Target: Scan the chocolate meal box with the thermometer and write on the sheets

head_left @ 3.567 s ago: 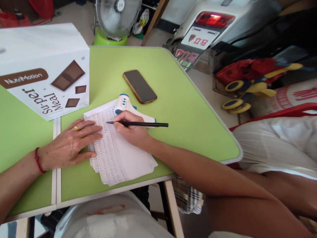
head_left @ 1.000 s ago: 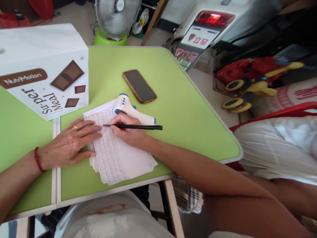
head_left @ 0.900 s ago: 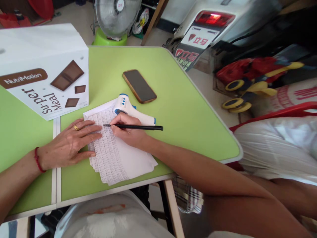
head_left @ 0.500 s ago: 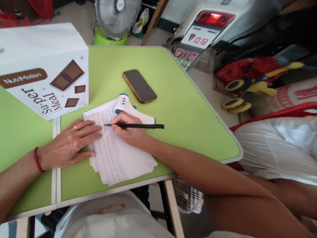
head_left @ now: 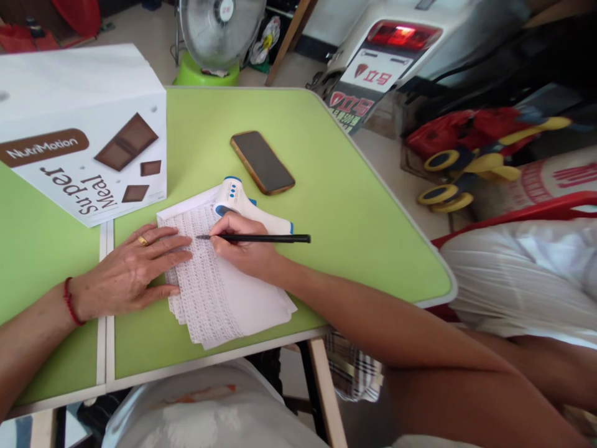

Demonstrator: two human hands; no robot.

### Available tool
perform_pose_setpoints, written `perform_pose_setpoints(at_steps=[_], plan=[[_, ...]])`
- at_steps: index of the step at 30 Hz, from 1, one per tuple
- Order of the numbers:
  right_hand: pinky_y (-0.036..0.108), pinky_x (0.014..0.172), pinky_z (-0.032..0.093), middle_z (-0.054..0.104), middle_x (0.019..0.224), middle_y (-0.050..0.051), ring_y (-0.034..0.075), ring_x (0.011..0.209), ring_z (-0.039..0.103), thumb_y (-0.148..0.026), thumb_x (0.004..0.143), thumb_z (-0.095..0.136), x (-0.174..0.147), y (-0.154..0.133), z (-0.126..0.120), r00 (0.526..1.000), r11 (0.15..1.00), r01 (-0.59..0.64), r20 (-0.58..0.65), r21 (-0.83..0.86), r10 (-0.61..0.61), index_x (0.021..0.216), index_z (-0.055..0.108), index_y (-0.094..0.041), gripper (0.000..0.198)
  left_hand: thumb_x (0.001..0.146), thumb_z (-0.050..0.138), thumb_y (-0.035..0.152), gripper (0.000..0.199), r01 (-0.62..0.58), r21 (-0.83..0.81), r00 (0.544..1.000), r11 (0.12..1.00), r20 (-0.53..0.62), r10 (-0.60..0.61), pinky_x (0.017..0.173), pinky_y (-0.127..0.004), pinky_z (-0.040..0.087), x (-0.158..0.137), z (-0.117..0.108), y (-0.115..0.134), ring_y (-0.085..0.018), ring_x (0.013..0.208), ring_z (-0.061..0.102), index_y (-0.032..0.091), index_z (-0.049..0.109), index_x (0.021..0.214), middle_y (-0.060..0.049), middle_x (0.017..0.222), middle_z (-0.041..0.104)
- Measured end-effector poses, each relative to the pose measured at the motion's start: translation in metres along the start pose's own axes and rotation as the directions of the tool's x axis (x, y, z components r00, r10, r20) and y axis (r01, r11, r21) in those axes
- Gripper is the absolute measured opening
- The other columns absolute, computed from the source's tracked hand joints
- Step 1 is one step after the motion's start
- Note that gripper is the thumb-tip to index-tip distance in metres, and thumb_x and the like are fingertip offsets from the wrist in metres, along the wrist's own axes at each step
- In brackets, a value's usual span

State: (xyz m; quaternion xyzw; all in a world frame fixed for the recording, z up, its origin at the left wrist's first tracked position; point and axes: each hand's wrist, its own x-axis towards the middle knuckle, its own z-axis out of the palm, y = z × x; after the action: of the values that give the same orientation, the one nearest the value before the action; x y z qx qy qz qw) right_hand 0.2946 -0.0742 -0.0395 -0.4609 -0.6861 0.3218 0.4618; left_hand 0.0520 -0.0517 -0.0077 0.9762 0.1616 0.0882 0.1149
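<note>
Several sheets of paper (head_left: pixel 254 305) lie stacked on the green table (head_left: pixel 336 162), with rows of small handwriting on their left part. My left hand (head_left: pixel 133 270) rests flat on the left edge of the sheets, fingers spread, a ring on one finger. In my right hand (head_left: pixel 245 246) is a slim black pen (head_left: pixel 270 238), its tip pointing left at the written rows; whether the tip touches the paper I cannot tell. Just beyond that hand, a white and blue forehead thermometer (head_left: pixel 254 210) lies across the top of the sheets.
A phone (head_left: pixel 263 162) lies face up beyond the thermometer. On the left stands a large white box (head_left: pixel 112 81). A fan (head_left: pixel 221 28) and a scooter (head_left: pixel 396 56) are past the far edge. At right sits another person in white clothing (head_left: pixel 522 280).
The pen has tilted very slightly in my right hand. Otherwise both hands and the things on the table stay in place.
</note>
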Motion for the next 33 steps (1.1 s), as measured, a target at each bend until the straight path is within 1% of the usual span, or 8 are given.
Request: perform_pose_setpoints(at_steps=[5,9,14,19,24,28,33], plan=[[0.025,0.052,0.037,0.056,0.062,-0.004,0.009,0.055,0.045,-0.019,0.075,0.053,0.0000,-0.0003,0.0003,1.000,1.000,-0.019,-0.006,-0.015,0.019,0.071,0.053,-0.020,0.004,0.100,0.044,0.046,0.048,-0.006,0.001,1.000,1.000,-0.004,0.006,0.114,-0.057,0.034,-0.0002,-0.0004,0.0002,-0.034,0.136,0.039,0.012,0.053,0.134,-0.014,0.145,0.048],[0.025,0.052,0.037,0.054,0.061,-0.004,0.008,0.053,0.044,-0.018,0.074,0.053,0.0001,-0.0002,-0.0002,1.000,1.000,0.010,-0.004,-0.011,-0.010,0.071,0.052,-0.020,0.004,0.100,0.045,0.046,0.048,0.001,-0.013,1.000,1.000,-0.003,-0.001,0.114,-0.057,0.033,-0.0004,-0.0004,-0.0002,-0.034,0.137,0.039,0.014,0.053,0.135,-0.014,0.146,0.048],[0.025,0.051,0.037,0.054,0.060,-0.004,0.009,0.053,0.044,-0.017,0.073,0.054,-0.0002,-0.0001,-0.0009,1.000,1.000,-0.004,0.006,-0.001,0.004,0.070,0.052,-0.020,0.005,0.100,0.044,0.046,0.048,-0.011,0.004,1.000,1.000,-0.001,0.011,0.114,-0.057,0.034,-0.0001,0.0000,-0.0006,-0.034,0.136,0.039,0.012,0.053,0.134,-0.014,0.145,0.048],[0.025,0.051,0.038,0.055,0.061,-0.004,0.009,0.054,0.045,-0.018,0.075,0.053,0.0000,0.0003,-0.0007,0.999,1.000,-0.020,-0.033,-0.012,0.020,0.069,0.053,-0.020,0.006,0.100,0.044,0.046,0.049,-0.014,0.015,1.000,1.000,-0.004,0.014,0.114,-0.057,0.034,-0.0001,-0.0003,-0.0003,-0.034,0.136,0.039,0.011,0.054,0.133,-0.015,0.145,0.048],[0.027,0.055,0.040,0.054,0.062,-0.004,0.009,0.055,0.044,-0.019,0.076,0.053,-0.0002,0.0018,-0.0007,1.000,1.000,-0.022,-0.002,-0.006,0.022,0.073,0.053,-0.021,0.004,0.100,0.044,0.047,0.049,-0.011,0.009,1.000,1.000,-0.006,0.011,0.113,-0.058,0.034,-0.0005,-0.0001,-0.0003,-0.035,0.136,0.039,0.011,0.053,0.133,-0.015,0.145,0.048],[0.026,0.054,0.039,0.055,0.062,-0.003,0.010,0.056,0.045,-0.018,0.075,0.053,-0.0004,0.0017,-0.0003,0.999,0.999,-0.048,-0.025,-0.019,0.047,0.071,0.053,-0.020,0.004,0.100,0.044,0.046,0.048,-0.011,0.003,1.000,1.000,-0.007,0.011,0.114,-0.057,0.034,-0.0003,0.0000,-0.0005,-0.034,0.136,0.040,0.011,0.054,0.133,-0.015,0.145,0.048],[0.026,0.052,0.037,0.054,0.061,-0.004,0.009,0.054,0.045,-0.018,0.073,0.053,-0.0003,0.0004,-0.0008,0.999,1.000,-0.028,-0.025,-0.002,0.028,0.070,0.053,-0.019,0.003,0.100,0.044,0.046,0.049,-0.019,0.011,1.000,1.000,-0.006,0.019,0.113,-0.057,0.034,0.0003,-0.0008,0.0001,-0.035,0.136,0.039,0.011,0.054,0.133,-0.015,0.145,0.049]])
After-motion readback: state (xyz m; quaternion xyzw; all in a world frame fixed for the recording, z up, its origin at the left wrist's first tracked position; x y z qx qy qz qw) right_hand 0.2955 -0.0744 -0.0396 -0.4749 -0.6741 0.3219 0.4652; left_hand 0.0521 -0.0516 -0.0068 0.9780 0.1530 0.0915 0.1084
